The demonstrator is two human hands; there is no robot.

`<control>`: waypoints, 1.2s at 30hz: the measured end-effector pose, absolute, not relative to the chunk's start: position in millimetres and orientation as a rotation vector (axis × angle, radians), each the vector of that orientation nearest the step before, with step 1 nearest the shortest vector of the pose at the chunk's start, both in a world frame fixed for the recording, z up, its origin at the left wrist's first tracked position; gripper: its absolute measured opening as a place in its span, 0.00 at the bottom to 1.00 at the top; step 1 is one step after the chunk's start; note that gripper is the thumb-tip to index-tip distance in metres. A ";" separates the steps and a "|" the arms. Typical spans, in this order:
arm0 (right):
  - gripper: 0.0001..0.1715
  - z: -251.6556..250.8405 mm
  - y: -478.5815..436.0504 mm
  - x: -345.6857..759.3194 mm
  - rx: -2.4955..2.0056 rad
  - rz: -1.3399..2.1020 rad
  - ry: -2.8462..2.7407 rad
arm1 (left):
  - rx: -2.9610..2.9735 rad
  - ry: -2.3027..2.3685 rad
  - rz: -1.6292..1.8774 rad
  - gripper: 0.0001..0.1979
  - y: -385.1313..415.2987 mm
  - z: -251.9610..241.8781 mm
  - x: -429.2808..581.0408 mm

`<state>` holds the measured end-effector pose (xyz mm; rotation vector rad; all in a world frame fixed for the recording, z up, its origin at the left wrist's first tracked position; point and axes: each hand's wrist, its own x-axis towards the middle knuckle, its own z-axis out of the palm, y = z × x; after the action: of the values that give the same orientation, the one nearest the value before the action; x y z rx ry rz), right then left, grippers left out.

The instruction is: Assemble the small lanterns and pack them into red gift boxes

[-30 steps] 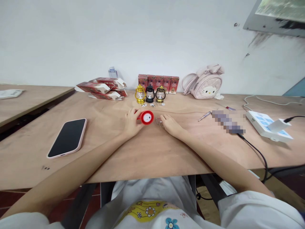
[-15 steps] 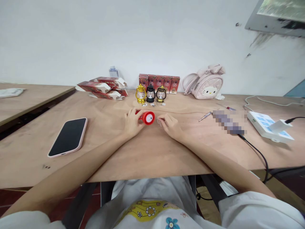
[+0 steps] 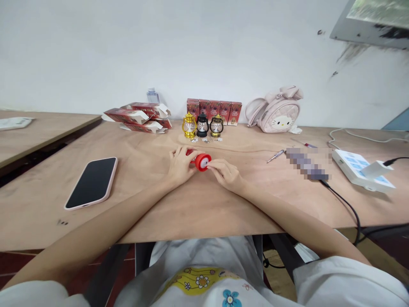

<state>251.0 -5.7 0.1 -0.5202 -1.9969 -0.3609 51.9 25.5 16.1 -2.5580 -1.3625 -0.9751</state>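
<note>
A red miniature lantern point(image 3: 203, 162) lies tilted on its side, its round base turned toward my right hand. My left hand point(image 3: 182, 164) is closed around the lantern's body, fingers over the top. At the white disc in the base, my right hand point(image 3: 227, 172) has thumb and forefinger pinched together, touching it or very near. What sits in that pinch is too small to make out. Behind stand a gold lantern point(image 3: 189, 126), a black lantern point(image 3: 202, 126) and a black-and-gold lantern point(image 3: 216, 126), with small silvery bits point(image 3: 206, 140) before them.
Red boxes point(image 3: 224, 112) line the wall, and opened boxes point(image 3: 137, 116) are piled left. A phone point(image 3: 92, 183) lies at left. On the right are a pink bag point(image 3: 277, 114), a screwdriver point(image 3: 275, 156), a blurred-out object point(image 3: 306, 164) and a power strip point(image 3: 361, 168) with cables.
My right hand has moved left to the lantern's base. The thin bent wire seen at its fingertips no longer shows. The lantern has shifted slightly right and turned.
</note>
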 end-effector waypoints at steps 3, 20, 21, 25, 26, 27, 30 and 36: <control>0.13 -2.2 -3.9 251.7 -0.504 -0.343 -2.013 | -2.558 -1.355 -0.977 0.21 24.6 15.6 52.2; 0.11 1.6 0.2 251.1 -0.453 -0.571 -2.085 | -2.554 -1.344 -0.969 0.21 24.1 15.2 52.6; 0.11 1.6 0.3 250.8 -0.454 -0.565 -2.082 | -2.554 -1.341 -0.963 0.21 23.9 15.3 52.6; 0.09 1.6 0.6 249.9 -0.460 -0.523 -2.067 | -2.547 -1.337 -0.935 0.20 22.5 16.4 53.5; 0.08 1.9 0.4 249.6 -0.454 -0.513 -2.064 | -2.547 -1.336 -0.926 0.20 22.0 16.8 53.8; 0.08 2.2 0.2 249.3 -0.440 -0.509 -2.060 | -2.547 -1.335 -0.918 0.20 21.5 17.1 54.1; 0.09 3.9 -0.9 248.2 -0.384 -0.539 -2.026 | -2.534 -1.338 -0.899 0.20 20.6 18.0 54.6; 0.10 6.3 -2.1 246.4 -0.371 -0.588 -1.993 | -2.509 -1.339 -0.908 0.21 20.9 17.4 53.7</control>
<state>246.4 -2.1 6.3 -0.3707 -1.9934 -0.5883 53.7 20.9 17.4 -2.5092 -1.3394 -0.9079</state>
